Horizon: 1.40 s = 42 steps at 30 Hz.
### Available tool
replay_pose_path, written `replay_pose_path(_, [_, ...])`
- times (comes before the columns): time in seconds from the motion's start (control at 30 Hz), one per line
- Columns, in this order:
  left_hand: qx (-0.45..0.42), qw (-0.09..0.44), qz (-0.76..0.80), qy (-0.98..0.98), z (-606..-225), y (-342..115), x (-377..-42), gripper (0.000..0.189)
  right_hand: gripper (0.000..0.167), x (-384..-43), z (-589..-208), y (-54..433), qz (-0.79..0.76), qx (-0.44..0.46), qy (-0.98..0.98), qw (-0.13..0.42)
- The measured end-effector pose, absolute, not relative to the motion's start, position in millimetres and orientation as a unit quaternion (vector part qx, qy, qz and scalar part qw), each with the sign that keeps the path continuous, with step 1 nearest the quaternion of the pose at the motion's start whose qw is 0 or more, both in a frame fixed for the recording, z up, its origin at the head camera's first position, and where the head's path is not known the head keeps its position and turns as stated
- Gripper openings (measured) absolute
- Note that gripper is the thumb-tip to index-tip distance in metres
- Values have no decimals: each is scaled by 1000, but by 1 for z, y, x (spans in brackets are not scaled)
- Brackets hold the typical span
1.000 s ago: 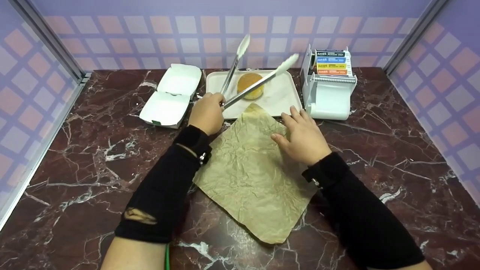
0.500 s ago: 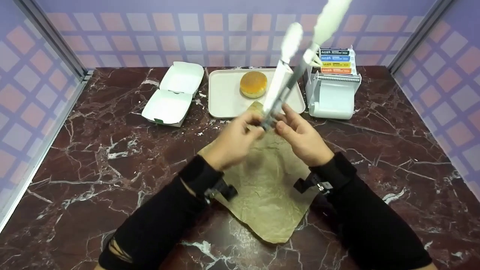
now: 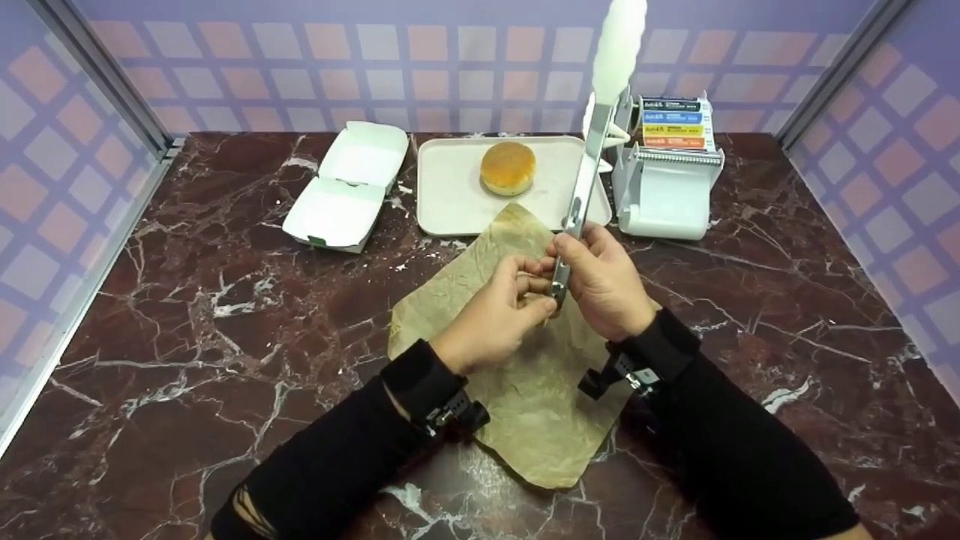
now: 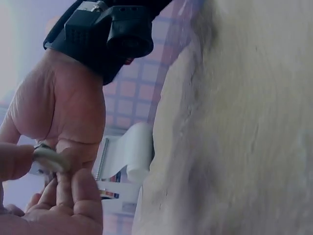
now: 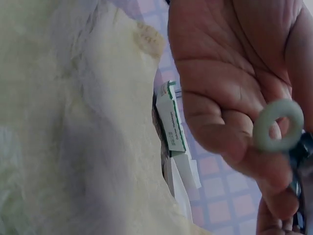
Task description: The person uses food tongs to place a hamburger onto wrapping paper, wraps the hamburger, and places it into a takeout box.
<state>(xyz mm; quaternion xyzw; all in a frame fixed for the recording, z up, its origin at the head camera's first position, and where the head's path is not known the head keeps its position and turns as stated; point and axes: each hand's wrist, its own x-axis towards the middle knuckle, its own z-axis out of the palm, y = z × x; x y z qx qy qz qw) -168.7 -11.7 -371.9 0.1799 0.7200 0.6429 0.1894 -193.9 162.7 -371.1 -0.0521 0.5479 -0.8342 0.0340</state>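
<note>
A pair of metal tongs (image 3: 589, 169) with pale scalloped tips points up and away over the brown paper (image 3: 525, 420), its arms drawn close together. Around the lower part of those arms curls my right hand (image 3: 611, 281). The fingers and thumb of my left hand (image 3: 499, 315) pinch the tongs' hinge end, where a pale pull ring (image 5: 264, 131) sticks out between both hands in the right wrist view. Beyond the paper's far corner, a golden-brown round bun (image 3: 508, 169) sits on a white tray (image 3: 450, 210). One tong tip is partly hidden behind the nearer arm.
An open white clamshell box (image 3: 334, 217) stands left of the tray. To its right is a white dispenser (image 3: 667, 199) with a roll and coloured labels. Tiled walls border the marbled table (image 3: 225, 360) at the back and sides.
The tongs, earlier spread wide in my left hand over the tray, have swung right and been brought together. My right hand has left the paper and now grips them.
</note>
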Motion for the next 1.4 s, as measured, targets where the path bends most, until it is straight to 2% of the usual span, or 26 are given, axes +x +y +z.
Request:
replay_pose_path(0.2, [182, 209, 413, 867, -365, -41, -167, 71, 22, -206, -372, 177, -776, -23, 630, -1])
replay_pose_path(0.33, [165, 201, 323, 910, -365, -57, -173, 83, 14, -211, -374, 184, -760, -23, 649, 7])
replay_pose_path(0.57, [180, 210, 204, 939, -374, -69, -185, 95, 58, -219, -375, 200, -527, 14, 849, -26])
replay_pose_path(0.8, [179, 231, 157, 943, -378, -78, -189, 103, 66, -226, -376, 216, -442, 34, 896, -28])
replay_pose_path(1.03, [184, 239, 139, 943, -381, -81, -192, 110, 56, -233, -379, 231, -319, 26, 947, -32])
replay_pose_path(1.4, [183, 241, 123, 945, -384, -78, -194, 120, 49, -235, -383, 232, -245, -15, 968, -43])
